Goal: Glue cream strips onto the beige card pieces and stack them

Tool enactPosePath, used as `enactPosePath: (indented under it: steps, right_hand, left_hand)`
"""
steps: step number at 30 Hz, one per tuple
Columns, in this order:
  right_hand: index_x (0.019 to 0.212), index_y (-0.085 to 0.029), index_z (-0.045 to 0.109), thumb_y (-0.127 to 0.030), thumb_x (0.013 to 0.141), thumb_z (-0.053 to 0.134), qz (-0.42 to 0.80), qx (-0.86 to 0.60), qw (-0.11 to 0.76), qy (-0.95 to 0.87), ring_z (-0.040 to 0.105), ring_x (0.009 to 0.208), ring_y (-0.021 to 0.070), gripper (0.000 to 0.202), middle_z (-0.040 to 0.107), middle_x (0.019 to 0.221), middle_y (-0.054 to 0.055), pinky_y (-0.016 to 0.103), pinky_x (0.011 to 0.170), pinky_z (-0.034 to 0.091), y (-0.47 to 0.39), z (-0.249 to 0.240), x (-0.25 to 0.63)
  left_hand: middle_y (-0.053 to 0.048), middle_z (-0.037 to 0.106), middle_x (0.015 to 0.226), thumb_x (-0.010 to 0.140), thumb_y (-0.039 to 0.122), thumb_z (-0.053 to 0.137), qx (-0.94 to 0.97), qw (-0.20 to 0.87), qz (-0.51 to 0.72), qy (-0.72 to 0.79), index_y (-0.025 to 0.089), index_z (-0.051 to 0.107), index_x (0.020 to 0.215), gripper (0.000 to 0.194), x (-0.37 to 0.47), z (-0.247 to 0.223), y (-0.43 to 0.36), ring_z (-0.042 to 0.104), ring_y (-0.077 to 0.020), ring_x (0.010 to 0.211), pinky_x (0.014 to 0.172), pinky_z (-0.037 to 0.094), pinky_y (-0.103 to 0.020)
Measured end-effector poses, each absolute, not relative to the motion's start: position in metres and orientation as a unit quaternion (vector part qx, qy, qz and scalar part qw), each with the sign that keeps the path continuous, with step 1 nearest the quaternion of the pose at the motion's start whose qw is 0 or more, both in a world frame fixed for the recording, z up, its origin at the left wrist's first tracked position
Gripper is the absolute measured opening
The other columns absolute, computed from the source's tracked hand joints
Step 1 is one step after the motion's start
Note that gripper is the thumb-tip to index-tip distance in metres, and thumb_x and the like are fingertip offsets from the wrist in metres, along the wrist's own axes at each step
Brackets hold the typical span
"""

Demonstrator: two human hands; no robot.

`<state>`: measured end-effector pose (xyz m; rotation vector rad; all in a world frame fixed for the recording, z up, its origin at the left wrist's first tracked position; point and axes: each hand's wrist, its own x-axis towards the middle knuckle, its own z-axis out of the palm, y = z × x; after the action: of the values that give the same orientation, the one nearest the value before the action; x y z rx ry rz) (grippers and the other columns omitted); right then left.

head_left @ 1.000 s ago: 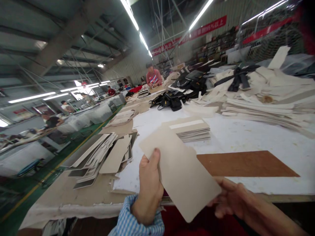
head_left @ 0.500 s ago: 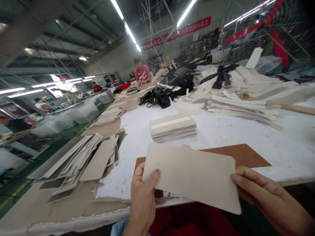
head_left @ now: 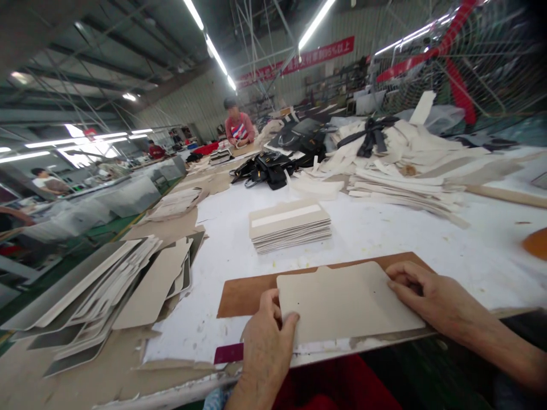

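Observation:
A beige panel (head_left: 342, 302) with a small raised tab on its far edge lies low over the table's front edge, partly over a brown sheet (head_left: 243, 293). My left hand (head_left: 269, 336) grips its left edge, thumb on top. At its right edge my right hand (head_left: 416, 290) pinches the upper corner between thumb and fingers. Beyond them stands a neat stack of beige panels (head_left: 290, 225) with a white strip across the top one. A dark purple piece (head_left: 228, 353) lies just left of my left hand.
Loose beige and grey panels (head_left: 145, 285) spread at the left. Black straps and bags (head_left: 273, 168) and a heap of pale strips (head_left: 410, 171) lie farther back. An orange object (head_left: 536, 244) is at the right edge. A person (head_left: 239, 128) works at the far end.
Both hands have brought the beige panel down and flatter over the brown sheet. More of the brown sheet and the purple piece shows at left. The view has shifted right.

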<state>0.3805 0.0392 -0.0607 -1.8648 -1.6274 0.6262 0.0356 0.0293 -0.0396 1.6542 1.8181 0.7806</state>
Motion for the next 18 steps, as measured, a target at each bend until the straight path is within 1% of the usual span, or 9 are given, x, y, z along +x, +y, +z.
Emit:
enactPosePath:
  steps: [3, 7, 10, 14, 18]
  right_hand:
    - [0.092, -0.029, 0.074, -0.056, 0.085, 0.054, 0.223, -0.694, 0.295, -0.618, 0.074, 0.074, 0.0313, 0.034, 0.081, 0.085, 0.006, 0.044, 0.072, 0.055, 0.041, -0.065, 0.381]
    - [0.092, -0.029, 0.078, -0.053, 0.088, 0.049, 0.202, -0.691, 0.283, -0.634, 0.077, 0.082, 0.0321, 0.037, 0.083, 0.094, 0.005, 0.045, 0.075, 0.057, 0.039, -0.066, 0.377]
    - [0.092, -0.028, 0.079, -0.049, 0.089, 0.048, 0.183, -0.690, 0.284, -0.640, 0.078, 0.087, 0.0322, 0.037, 0.084, 0.099, 0.006, 0.045, 0.078, 0.058, 0.039, -0.070, 0.375]
    - [0.091, -0.027, 0.079, -0.045, 0.090, 0.048, 0.156, -0.690, 0.287, -0.646, 0.078, 0.083, 0.0302, 0.035, 0.084, 0.096, 0.005, 0.044, 0.076, 0.058, 0.040, -0.077, 0.375]
    - [0.090, -0.029, 0.078, -0.045, 0.090, 0.045, 0.132, -0.685, 0.281, -0.659, 0.078, 0.083, 0.0290, 0.037, 0.083, 0.095, 0.003, 0.043, 0.076, 0.059, 0.042, -0.085, 0.377]
  left_hand:
    - [0.005, 0.065, 0.070, 0.086, 0.027, 0.069, 0.625, 0.263, 0.265, 0.686, 0.027, 0.067, 0.123, 0.036, 0.036, -0.041, 0.030, 0.067, -0.0252, 0.069, 0.068, 0.037, -0.033]
    - [0.002, 0.068, 0.074, 0.089, 0.031, 0.068, 0.654, 0.242, 0.220, 0.682, 0.026, 0.071, 0.120, 0.032, 0.034, -0.041, 0.032, 0.070, -0.0272, 0.074, 0.070, 0.038, -0.034]
    - [0.000, 0.068, 0.073, 0.090, 0.034, 0.067, 0.660, 0.232, 0.207, 0.683, 0.025, 0.075, 0.117, 0.029, 0.032, -0.045, 0.032, 0.071, -0.0287, 0.077, 0.072, 0.038, -0.035]
    - [0.001, 0.068, 0.075, 0.095, 0.034, 0.064, 0.667, 0.201, 0.206, 0.687, 0.025, 0.075, 0.120, 0.028, 0.031, -0.054, 0.031, 0.072, -0.0264, 0.077, 0.073, 0.040, -0.035]
    - [0.003, 0.067, 0.075, 0.099, 0.027, 0.064, 0.677, 0.188, 0.188, 0.686, 0.024, 0.074, 0.119, 0.023, 0.033, -0.054, 0.032, 0.071, -0.0231, 0.077, 0.073, 0.040, -0.033]
